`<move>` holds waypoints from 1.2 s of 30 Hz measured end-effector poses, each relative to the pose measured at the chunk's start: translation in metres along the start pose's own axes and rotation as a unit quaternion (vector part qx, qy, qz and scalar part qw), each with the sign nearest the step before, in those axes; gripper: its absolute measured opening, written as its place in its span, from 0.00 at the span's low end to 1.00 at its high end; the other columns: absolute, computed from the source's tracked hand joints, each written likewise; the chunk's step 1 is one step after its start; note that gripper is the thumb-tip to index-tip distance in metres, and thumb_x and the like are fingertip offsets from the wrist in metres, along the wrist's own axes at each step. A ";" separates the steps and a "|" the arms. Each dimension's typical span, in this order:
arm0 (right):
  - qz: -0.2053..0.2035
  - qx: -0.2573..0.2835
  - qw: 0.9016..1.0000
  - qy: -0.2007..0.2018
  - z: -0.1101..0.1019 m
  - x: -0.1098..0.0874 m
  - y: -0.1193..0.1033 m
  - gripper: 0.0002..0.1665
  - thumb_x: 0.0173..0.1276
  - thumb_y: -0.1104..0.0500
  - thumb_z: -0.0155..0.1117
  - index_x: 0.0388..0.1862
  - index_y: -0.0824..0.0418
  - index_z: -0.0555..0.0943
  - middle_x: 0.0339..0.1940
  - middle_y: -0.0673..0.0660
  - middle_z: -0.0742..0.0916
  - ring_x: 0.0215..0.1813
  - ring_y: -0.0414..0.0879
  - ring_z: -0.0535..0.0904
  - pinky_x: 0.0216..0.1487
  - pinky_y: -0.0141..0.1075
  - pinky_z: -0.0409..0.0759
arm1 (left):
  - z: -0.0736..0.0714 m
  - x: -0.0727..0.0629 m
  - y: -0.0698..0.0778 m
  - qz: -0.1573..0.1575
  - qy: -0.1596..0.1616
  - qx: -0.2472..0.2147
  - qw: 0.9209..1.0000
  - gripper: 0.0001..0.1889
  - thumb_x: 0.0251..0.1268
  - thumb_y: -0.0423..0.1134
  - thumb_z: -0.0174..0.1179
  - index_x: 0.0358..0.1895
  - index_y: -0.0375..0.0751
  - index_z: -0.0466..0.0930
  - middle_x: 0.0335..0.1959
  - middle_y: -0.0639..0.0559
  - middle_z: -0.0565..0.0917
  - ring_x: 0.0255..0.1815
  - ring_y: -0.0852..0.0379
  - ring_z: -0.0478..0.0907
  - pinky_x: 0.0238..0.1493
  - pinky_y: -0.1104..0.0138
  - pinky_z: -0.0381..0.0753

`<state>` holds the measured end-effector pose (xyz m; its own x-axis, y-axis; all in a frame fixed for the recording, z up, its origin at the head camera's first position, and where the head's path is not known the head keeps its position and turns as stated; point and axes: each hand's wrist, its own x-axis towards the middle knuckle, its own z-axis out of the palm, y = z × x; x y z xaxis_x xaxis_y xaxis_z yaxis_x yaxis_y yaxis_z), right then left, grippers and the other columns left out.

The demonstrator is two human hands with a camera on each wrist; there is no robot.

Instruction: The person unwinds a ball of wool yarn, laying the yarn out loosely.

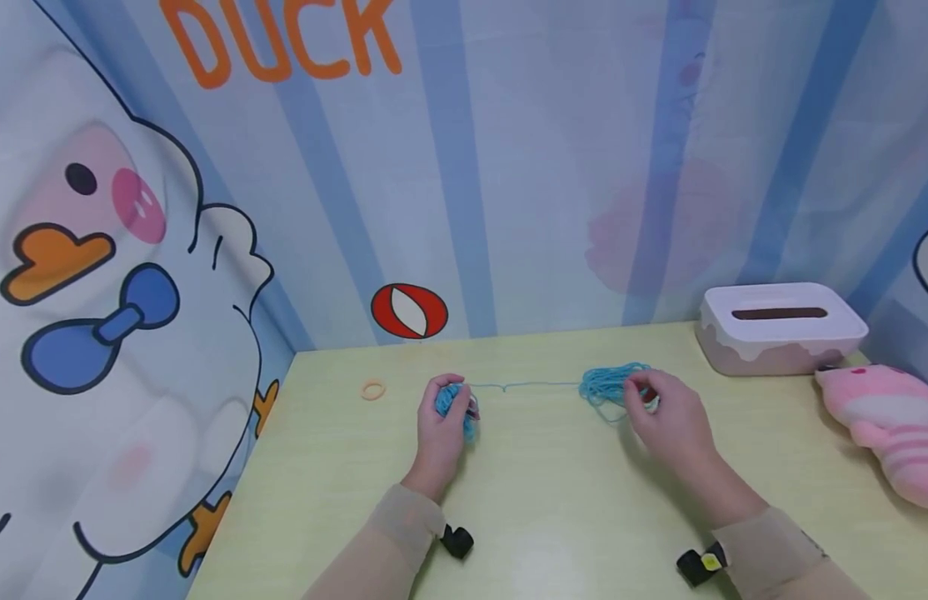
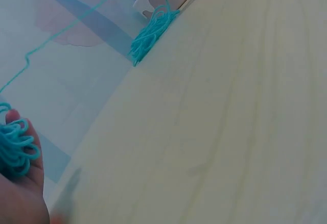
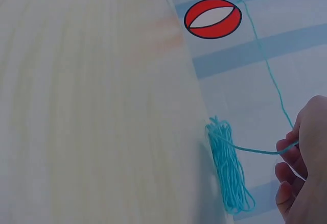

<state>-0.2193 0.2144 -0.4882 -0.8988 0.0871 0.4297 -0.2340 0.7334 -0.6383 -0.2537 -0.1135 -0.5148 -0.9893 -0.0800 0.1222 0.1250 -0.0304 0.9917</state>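
Observation:
My left hand (image 1: 438, 433) grips a bundle of looped blue yarn (image 2: 15, 150), its loops bulging past the fingers. A small pale and dark patch shows beside the thumb; cannot tell what it is. At the right, a loose skein of the same blue yarn (image 3: 230, 168) lies on the table. Just beside it, my right hand (image 1: 672, 421) pinches a strand that rises from the skein, as the right wrist view shows. From those fingers a single strand (image 1: 539, 383) runs across to the left hand, with a small kink partway.
On the pale wooden table (image 1: 554, 517), a small tan ring (image 1: 372, 389) lies left of the left hand. A tissue box (image 1: 782, 333) stands at the back right, with a pink striped plush toy (image 1: 895, 433) in front of it. A printed cloth (image 1: 539, 167) hangs behind.

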 end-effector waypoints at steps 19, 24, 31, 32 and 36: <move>0.118 -0.079 0.983 -0.117 -0.019 0.008 0.042 0.21 0.81 0.54 0.64 0.58 0.70 0.88 0.53 0.71 0.91 0.58 0.69 0.86 0.61 0.65 0.83 | -0.001 0.002 -0.003 -0.014 -0.013 -0.033 0.999 0.18 0.87 0.41 0.58 0.68 0.34 0.74 0.41 0.49 0.85 0.36 0.53 0.86 0.44 0.68 0.91; 0.107 -0.080 0.985 -0.113 -0.013 0.010 0.045 0.15 0.79 0.55 0.68 0.51 0.67 0.89 0.46 0.66 0.92 0.49 0.64 0.86 0.52 0.56 0.84 | -0.001 0.002 -0.003 -0.022 -0.038 -0.040 0.998 0.19 0.88 0.41 0.57 0.69 0.34 0.73 0.41 0.50 0.85 0.36 0.55 0.86 0.44 0.68 0.90; 0.029 -0.020 0.999 -0.019 0.000 0.006 0.012 0.08 0.73 0.63 0.66 0.47 0.65 0.87 0.42 0.62 0.87 0.41 0.54 0.80 0.44 0.44 0.77 | -0.002 0.001 -0.003 -0.024 -0.065 -0.044 0.997 0.20 0.89 0.42 0.56 0.71 0.34 0.72 0.41 0.51 0.85 0.36 0.55 0.85 0.44 0.67 0.90; 0.012 -0.006 1.000 -0.018 0.004 0.004 0.003 0.09 0.73 0.64 0.66 0.47 0.66 0.87 0.43 0.62 0.87 0.42 0.54 0.81 0.44 0.44 0.78 | -0.002 0.001 -0.003 -0.024 -0.068 -0.044 0.996 0.20 0.89 0.42 0.56 0.71 0.34 0.72 0.41 0.51 0.85 0.36 0.55 0.85 0.44 0.67 0.90; -0.050 0.039 0.995 -0.074 0.027 0.000 -0.036 0.12 0.76 0.65 0.66 0.55 0.65 0.88 0.50 0.61 0.90 0.47 0.53 0.86 0.49 0.45 0.87 | -0.001 0.000 -0.002 -0.023 -0.080 -0.034 0.996 0.20 0.89 0.44 0.56 0.72 0.36 0.72 0.42 0.51 0.85 0.37 0.55 0.86 0.46 0.67 0.90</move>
<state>-0.2206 0.1699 -0.4825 -0.9128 -0.0887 0.3987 -0.3483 0.6789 -0.6464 -0.2542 -0.1146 -0.5163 -0.9928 0.0819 0.0873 0.0792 -0.0975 0.9921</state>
